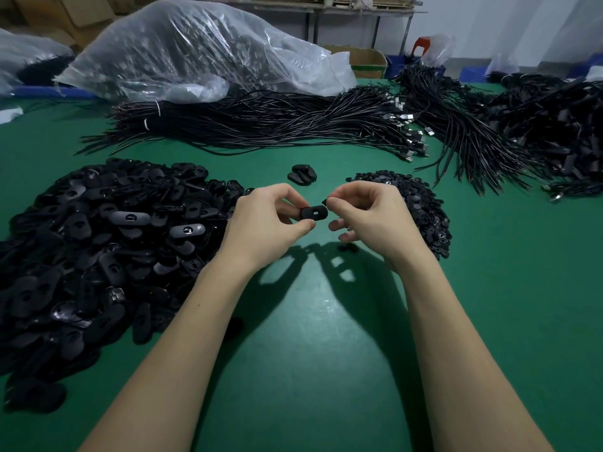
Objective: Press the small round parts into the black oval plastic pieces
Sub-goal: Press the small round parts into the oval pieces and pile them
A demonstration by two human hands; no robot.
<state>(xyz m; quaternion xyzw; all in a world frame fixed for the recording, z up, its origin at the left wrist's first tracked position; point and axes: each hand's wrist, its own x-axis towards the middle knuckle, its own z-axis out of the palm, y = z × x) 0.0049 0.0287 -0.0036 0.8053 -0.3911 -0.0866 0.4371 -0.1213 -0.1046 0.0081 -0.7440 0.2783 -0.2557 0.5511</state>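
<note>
My left hand point(266, 220) pinches a black oval plastic piece point(314, 212) between thumb and fingers above the green table; its small square hole faces me. My right hand point(368, 212) pinches a small round black part point(325, 201) at its fingertips, right beside the oval piece's right end. A big heap of black oval pieces point(98, 249) lies at the left. A smaller heap of small round parts point(421, 207) lies behind my right hand. A few oval pieces point(302, 173) lie together just beyond my hands.
Bundles of black cables point(277, 125) with plugs stretch across the far side of the green table point(310, 337). More cables point(538, 132) pile up at the right. A large clear plastic bag point(195, 50) lies at the back left.
</note>
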